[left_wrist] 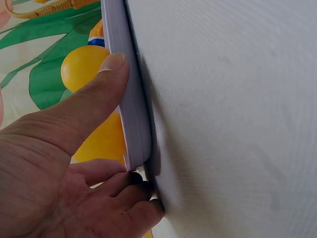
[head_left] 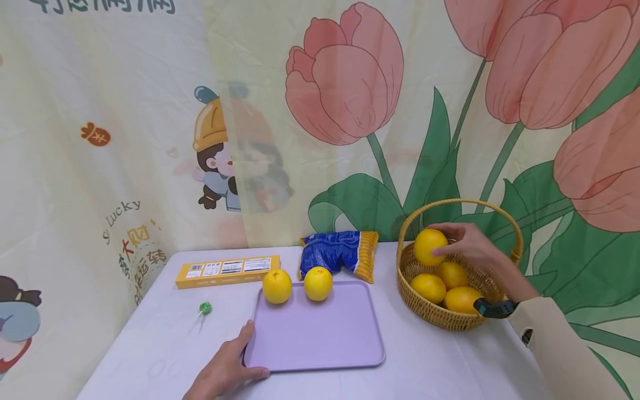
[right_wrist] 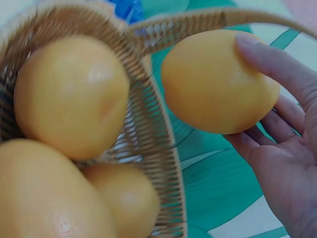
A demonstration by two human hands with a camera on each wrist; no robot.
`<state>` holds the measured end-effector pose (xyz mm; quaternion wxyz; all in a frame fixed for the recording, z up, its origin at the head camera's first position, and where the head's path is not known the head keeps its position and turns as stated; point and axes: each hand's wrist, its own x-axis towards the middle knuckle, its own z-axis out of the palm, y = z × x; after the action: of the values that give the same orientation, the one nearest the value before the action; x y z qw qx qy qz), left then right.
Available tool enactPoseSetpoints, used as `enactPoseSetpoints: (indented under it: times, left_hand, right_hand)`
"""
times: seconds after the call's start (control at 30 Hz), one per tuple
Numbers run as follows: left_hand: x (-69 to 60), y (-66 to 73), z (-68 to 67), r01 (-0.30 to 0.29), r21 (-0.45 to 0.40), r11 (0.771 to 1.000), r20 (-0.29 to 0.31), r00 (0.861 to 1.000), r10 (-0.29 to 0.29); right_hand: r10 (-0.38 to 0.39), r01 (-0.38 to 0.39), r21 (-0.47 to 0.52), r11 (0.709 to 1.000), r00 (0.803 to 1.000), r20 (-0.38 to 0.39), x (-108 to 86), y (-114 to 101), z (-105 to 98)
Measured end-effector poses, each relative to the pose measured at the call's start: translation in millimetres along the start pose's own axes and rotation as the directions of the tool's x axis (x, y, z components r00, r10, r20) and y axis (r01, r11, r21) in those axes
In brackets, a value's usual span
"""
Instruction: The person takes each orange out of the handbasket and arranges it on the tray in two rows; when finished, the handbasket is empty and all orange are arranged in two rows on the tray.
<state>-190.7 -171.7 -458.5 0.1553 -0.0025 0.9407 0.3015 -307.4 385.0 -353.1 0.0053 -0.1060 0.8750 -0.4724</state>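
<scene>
My right hand [head_left: 472,247] pinches a yellow-orange orange [head_left: 429,248] between thumb and fingers, lifted above the wicker basket [head_left: 425,312]. The right wrist view shows this same orange [right_wrist: 213,84] beside the basket's handle, thumb on top and fingers beneath. Three more oranges [head_left: 428,288] lie inside the basket. A light purple tray [head_left: 315,339] rests flat on the table, two oranges [head_left: 277,286] [head_left: 318,284] near its back edge. My left hand [head_left: 227,361] holds the tray's front left corner; its thumb [left_wrist: 106,82] presses the front side, the other fingers bend at the left side.
A blue and yellow snack bag [head_left: 332,254] lies behind the tray. Left of it is a long yellow box [head_left: 229,271]. A green lollipop [head_left: 205,308] lies on the white table [head_left: 145,339]. Close behind hangs a printed curtain [head_left: 150,66]. The basket's tall handle [head_left: 462,200] arches over the oranges.
</scene>
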Motion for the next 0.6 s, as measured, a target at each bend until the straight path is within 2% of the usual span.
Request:
enactPoseSetpoints:
  times: [0.23, 0.43, 0.5, 0.6]
  left_hand:
    - [0.0, 0.0, 0.3, -0.004, -0.011, 1.0, 0.005, 1.0, 0.004]
    - [-0.4, -2.1, -1.2, -0.03, -0.002, 1.0, -0.007, 1.0, 0.03]
    - [-0.1, -2.3, -1.2, -0.032, -0.006, 0.999, -0.008, 0.999, 0.032]
    - [0.2, -2.4, -0.3, -0.021, -0.015, 1.0, -0.004, 1.0, 0.021]
  right_hand:
    - [-0.125, 0.12, 0.124, 0.985, 0.992, 0.035, -19.5, -25, 3]
    - [-0.277, 0.258, 0.171, 0.951, 0.956, 0.098, -25.4, -47, 19]
    - [-0.294, 0.274, 0.176, 0.946, 0.95, 0.103, -25.3, -54, 27]
    - [-0.281, 0.258, 0.193, 0.947, 0.955, 0.1, -23.5, -63, 42]
